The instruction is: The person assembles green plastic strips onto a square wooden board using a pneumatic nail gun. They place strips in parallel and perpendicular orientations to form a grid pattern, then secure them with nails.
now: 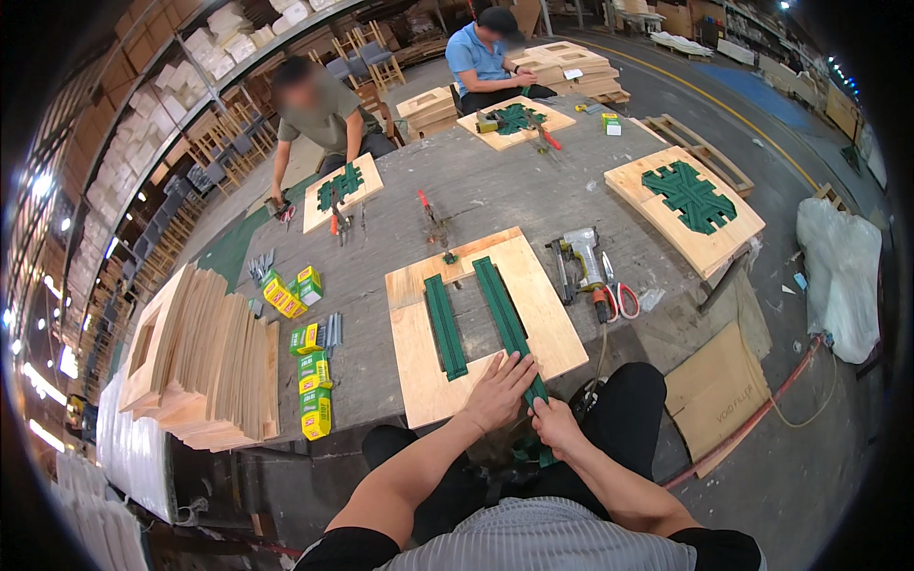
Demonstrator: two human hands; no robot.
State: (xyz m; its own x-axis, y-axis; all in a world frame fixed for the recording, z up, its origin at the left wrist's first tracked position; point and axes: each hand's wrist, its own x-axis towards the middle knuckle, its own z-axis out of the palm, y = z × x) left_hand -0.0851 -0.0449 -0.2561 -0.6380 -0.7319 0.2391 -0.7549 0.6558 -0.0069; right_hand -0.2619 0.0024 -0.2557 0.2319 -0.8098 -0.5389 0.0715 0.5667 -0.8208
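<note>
A square wooden frame (419, 328) with a rectangular opening lies on the table in front of me. One short green webbing strap (444, 326) spans its opening on the left. To the right, a longer green webbing strap (501, 306) runs across the opening and over the frame's near edge. My left hand (500, 388) lies flat on that longer strap by the near edge, fingers stretched out. Just below it, my right hand (555, 425) is closed around the strap's near end. Loose green webbing (529, 451) hangs beneath, partly hidden by my right hand.
Right of the frame lie a staple gun (581, 253) and red-handled scissors (624, 299). Small yellow-green boxes (314, 371) and stacked wooden frames (205, 357) stand left. A finished-looking webbed frame (624, 181) sits far right. Two people work across the grey table (381, 247).
</note>
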